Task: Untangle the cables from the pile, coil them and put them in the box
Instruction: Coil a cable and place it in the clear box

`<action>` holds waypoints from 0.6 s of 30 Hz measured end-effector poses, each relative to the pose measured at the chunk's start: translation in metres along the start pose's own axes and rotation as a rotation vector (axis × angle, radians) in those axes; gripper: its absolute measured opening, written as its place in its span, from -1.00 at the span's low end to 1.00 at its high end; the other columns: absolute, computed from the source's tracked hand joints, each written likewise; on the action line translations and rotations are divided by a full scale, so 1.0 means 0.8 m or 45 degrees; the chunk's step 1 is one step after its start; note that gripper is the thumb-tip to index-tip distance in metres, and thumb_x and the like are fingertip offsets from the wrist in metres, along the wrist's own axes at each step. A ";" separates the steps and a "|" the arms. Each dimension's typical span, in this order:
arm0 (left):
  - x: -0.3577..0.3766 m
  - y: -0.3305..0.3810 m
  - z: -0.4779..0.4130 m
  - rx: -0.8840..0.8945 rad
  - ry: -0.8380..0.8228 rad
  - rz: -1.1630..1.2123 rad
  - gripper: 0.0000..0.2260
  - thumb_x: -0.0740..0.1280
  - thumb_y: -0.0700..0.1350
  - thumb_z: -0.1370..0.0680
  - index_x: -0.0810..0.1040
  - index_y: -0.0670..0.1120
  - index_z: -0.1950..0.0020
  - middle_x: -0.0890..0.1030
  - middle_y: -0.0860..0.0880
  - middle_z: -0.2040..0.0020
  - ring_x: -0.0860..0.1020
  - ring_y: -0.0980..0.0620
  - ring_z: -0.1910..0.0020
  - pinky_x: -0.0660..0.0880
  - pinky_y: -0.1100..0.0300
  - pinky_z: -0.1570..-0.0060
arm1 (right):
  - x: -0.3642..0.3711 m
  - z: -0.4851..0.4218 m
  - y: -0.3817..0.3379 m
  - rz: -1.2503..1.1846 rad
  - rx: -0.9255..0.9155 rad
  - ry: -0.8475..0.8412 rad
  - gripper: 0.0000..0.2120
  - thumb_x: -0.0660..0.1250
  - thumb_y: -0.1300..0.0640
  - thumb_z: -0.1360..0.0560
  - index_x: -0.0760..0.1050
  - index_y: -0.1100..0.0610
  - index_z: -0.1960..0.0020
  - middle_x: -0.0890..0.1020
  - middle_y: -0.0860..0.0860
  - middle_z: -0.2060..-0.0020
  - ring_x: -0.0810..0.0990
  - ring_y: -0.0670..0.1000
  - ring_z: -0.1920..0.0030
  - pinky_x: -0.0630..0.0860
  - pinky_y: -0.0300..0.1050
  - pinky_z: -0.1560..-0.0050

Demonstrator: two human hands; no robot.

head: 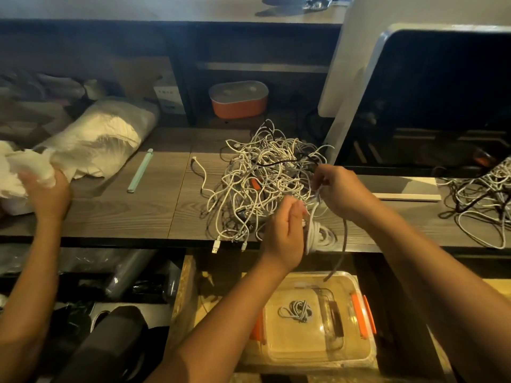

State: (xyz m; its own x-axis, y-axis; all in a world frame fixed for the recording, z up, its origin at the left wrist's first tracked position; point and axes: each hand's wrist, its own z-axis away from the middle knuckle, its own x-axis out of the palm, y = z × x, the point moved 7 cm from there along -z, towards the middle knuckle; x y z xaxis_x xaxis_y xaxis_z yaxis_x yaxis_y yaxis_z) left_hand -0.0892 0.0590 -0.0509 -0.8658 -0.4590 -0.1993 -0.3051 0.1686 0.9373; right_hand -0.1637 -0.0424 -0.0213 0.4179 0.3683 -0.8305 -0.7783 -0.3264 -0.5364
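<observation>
The pile of tangled cables (260, 175), mostly white with a few dark strands, lies on the wood-grain table (124, 217), and two USB plugs hang over its front edge. The left hand (284, 230) is at the near side of the pile with its fingers curled round a small coil of white cable (322, 237), held just above the table edge. The right hand (340, 189) is a little higher and just beside it, its fingertips pinching a strand that runs up from the coil. A grey cable (344, 244) hangs down from this hand, its free end dangling over the clear box (359, 286) with orange latches, which stands open below the table. One coiled cable (297, 313) already lies inside the box. At the far left a third hand (47, 194) grips crumpled white material (16, 172) beside a wrapped white bundle (102, 134). A pale green stick (140, 170) lies on the table between the bundle and the pile.
</observation>
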 end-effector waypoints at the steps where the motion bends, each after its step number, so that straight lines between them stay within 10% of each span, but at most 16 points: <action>1: -0.001 0.009 -0.001 0.017 0.003 0.040 -0.80 0.05 -0.10 -0.59 0.33 0.05 0.21 0.36 0.13 0.36 0.36 0.25 0.39 0.26 0.35 0.35 | 0.012 0.001 0.004 -0.004 0.017 -0.069 -0.81 0.19 0.36 -0.53 0.51 0.16 -0.01 0.52 0.03 0.06 0.51 0.03 0.04 0.52 -0.03 0.04; 6: -0.013 0.017 -0.012 -0.067 0.183 0.270 -0.83 0.07 -0.07 -0.58 0.40 0.03 0.17 0.44 0.11 0.34 0.44 0.24 0.39 0.35 0.38 0.37 | 0.064 0.046 -0.024 0.034 -0.270 -0.322 -0.85 0.21 0.40 -0.54 0.51 0.25 0.12 0.51 -0.03 0.23 0.50 -0.25 0.24 0.41 -0.37 0.19; 9: -0.034 0.007 -0.018 -0.021 0.411 0.110 -0.84 0.08 -0.12 -0.58 0.40 -0.05 0.15 0.45 0.15 0.28 0.46 0.31 0.30 0.35 0.47 0.30 | 0.095 0.071 -0.043 -0.010 -0.426 -0.343 -0.75 0.26 0.35 -0.52 0.50 0.42 -0.17 0.57 0.17 -0.10 0.51 0.08 -0.12 0.22 -0.35 -0.06; 18: -0.077 -0.033 -0.044 0.123 0.392 -0.678 -0.65 0.01 0.00 -0.61 0.48 -0.16 0.13 0.32 0.11 0.49 0.28 0.19 0.57 0.09 0.37 0.58 | 0.084 0.076 -0.031 0.301 -0.371 -0.369 -0.84 0.28 0.24 -0.52 0.52 0.10 -0.08 0.53 -0.01 -0.03 0.53 -0.01 -0.03 0.53 -0.14 -0.02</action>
State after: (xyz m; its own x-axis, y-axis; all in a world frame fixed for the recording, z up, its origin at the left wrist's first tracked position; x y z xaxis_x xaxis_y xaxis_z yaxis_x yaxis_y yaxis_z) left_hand -0.0142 0.0524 -0.0532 -0.4352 -0.7301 -0.5268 -0.7105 -0.0808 0.6990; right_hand -0.1448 0.0437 -0.0549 0.0646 0.4687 -0.8810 -0.6551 -0.6461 -0.3918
